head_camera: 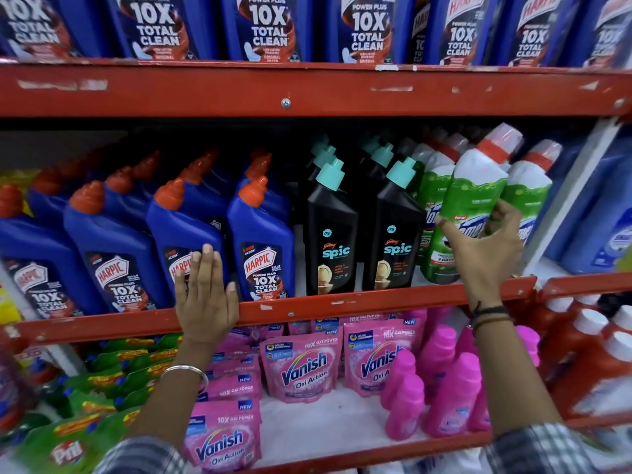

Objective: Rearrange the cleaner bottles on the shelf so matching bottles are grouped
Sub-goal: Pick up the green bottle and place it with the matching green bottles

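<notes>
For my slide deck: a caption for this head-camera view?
Right hand grips a green bottle; left hand rests flat on a blue bottle.

Blue bottles [261,241] read "HARPIC", black bottles [330,234] "spic", pink pouches [302,367] "Vanish".

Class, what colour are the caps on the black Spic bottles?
Teal, clear in the head view on the front Spic bottles' caps.

Top-row blue bottles [263,29]: caps cut off by the upper edge. Green bottle [468,213]: label partly hidden behind right hand [485,248]. Rear rows: dark, indistinct.
</notes>
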Demonstrator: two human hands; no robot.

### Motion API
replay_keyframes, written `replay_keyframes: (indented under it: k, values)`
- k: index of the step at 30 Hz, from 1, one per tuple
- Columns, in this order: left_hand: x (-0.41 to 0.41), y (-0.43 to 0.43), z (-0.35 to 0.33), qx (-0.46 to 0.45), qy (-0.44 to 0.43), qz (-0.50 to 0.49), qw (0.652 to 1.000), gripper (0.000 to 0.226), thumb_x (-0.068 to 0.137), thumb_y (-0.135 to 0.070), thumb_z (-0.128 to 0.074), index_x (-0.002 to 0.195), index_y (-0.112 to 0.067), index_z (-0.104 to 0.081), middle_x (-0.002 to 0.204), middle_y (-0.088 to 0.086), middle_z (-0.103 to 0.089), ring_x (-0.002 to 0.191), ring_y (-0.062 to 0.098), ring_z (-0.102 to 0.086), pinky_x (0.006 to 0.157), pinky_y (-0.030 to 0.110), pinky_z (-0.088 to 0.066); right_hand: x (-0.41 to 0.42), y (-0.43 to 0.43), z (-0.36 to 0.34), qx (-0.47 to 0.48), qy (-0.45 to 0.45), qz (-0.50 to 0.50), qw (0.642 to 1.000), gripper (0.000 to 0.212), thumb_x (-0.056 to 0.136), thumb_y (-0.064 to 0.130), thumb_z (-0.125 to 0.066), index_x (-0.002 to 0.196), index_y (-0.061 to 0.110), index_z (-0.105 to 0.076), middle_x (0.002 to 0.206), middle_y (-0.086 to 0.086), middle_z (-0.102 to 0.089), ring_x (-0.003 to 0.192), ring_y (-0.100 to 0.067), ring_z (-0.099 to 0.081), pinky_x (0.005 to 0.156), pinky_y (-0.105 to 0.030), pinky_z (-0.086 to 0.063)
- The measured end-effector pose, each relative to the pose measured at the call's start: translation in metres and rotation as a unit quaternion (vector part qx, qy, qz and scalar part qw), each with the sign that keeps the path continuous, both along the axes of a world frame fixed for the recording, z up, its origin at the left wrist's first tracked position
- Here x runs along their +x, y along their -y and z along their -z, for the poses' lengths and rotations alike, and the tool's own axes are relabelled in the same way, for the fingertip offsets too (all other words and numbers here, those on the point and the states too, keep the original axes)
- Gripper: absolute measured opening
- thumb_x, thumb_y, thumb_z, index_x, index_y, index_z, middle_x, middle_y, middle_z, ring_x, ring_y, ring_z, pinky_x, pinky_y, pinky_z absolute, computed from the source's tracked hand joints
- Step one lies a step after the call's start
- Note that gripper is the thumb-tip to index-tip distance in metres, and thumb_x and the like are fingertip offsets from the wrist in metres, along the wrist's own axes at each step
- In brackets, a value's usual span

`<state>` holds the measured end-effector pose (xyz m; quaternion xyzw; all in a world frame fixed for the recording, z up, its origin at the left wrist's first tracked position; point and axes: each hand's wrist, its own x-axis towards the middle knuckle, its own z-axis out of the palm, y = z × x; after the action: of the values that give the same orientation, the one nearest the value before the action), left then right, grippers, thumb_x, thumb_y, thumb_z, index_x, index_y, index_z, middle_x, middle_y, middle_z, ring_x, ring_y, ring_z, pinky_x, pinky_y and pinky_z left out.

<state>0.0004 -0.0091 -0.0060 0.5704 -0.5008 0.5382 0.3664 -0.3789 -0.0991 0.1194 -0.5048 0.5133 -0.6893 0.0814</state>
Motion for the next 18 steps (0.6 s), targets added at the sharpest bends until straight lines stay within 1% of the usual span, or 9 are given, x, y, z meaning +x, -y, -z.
replay_keyframes:
  k: [4, 8, 11, 13, 15, 18]
  values:
    - [0.000, 0.000, -0.001, 0.001, -0.002, 0.002, 1.000, 0.060, 0.098, -0.027, -0.035, 0.151, -0.003, -0.018, 0.161, 0.005, -0.009, 0.148, 0.020, -0.010, 0.120, 0.042, -0.006, -0.001, 0.009, 0.008, 0.015, -0.009, 0.005, 1.000, 0.077, 0.062, 0.044, -0.083, 0.122, 0.010, -0.050, 0.115, -0.007, -0.063, 0.099, -0.022, -0.059, 0.084, -0.033, -0.050]
    - [0.000, 0.000, 0.000, 0.000, -0.002, 0.004, 1.000, 0.061, 0.098, -0.027, -0.035, 0.152, -0.004, -0.018, 0.161, 0.005, -0.009, 0.148, 0.020, -0.009, 0.121, 0.041, -0.006, -0.001, 0.012, 0.018, 0.028, -0.014, -0.002, 1.000, 0.070, 0.064, 0.039, -0.085, 0.119, 0.012, -0.052, 0.112, -0.006, -0.065, 0.092, -0.015, -0.057, 0.075, -0.025, -0.043]
    - [0.001, 0.001, 0.000, 0.001, 0.000, 0.002, 1.000, 0.060, 0.098, -0.027, -0.034, 0.151, -0.004, -0.017, 0.161, 0.005, -0.009, 0.149, 0.020, -0.008, 0.120, 0.041, -0.005, -0.002, 0.015, 0.020, 0.036, -0.027, 0.008, 0.999, 0.068, 0.065, 0.041, -0.083, 0.119, 0.014, -0.052, 0.111, -0.005, -0.066, 0.090, -0.016, -0.056, 0.073, -0.027, -0.042]
    - [0.001, 0.001, 0.000, 0.000, -0.001, 0.006, 1.000, 0.060, 0.098, -0.027, -0.034, 0.151, -0.004, -0.018, 0.161, 0.004, -0.009, 0.149, 0.020, -0.008, 0.121, 0.041, -0.005, -0.002, 0.020, 0.021, 0.046, -0.045, 0.017, 0.998, 0.069, 0.065, 0.046, -0.081, 0.119, 0.017, -0.050, 0.113, -0.003, -0.065, 0.095, -0.020, -0.060, 0.074, -0.031, -0.045]
    - [0.002, 0.001, 0.000, 0.002, -0.002, 0.005, 1.000, 0.060, 0.099, -0.028, -0.034, 0.151, -0.004, -0.017, 0.161, 0.004, -0.009, 0.149, 0.020, -0.008, 0.121, 0.041, -0.005, -0.002, 0.023, 0.022, 0.056, -0.067, 0.028, 0.996, 0.073, 0.063, 0.054, -0.076, 0.121, 0.020, -0.048, 0.115, -0.003, -0.064, 0.101, -0.025, -0.061, 0.077, -0.037, -0.050]
    - [0.002, 0.001, 0.001, 0.002, 0.001, 0.002, 1.000, 0.060, 0.099, -0.028, -0.033, 0.152, -0.004, -0.017, 0.161, 0.005, -0.009, 0.148, 0.020, -0.009, 0.120, 0.042, -0.006, -0.003, 0.026, 0.023, 0.069, -0.096, 0.034, 0.992, 0.079, 0.064, 0.059, -0.072, 0.126, 0.019, -0.045, 0.121, -0.006, -0.061, 0.107, -0.028, -0.059, 0.081, -0.044, -0.052]
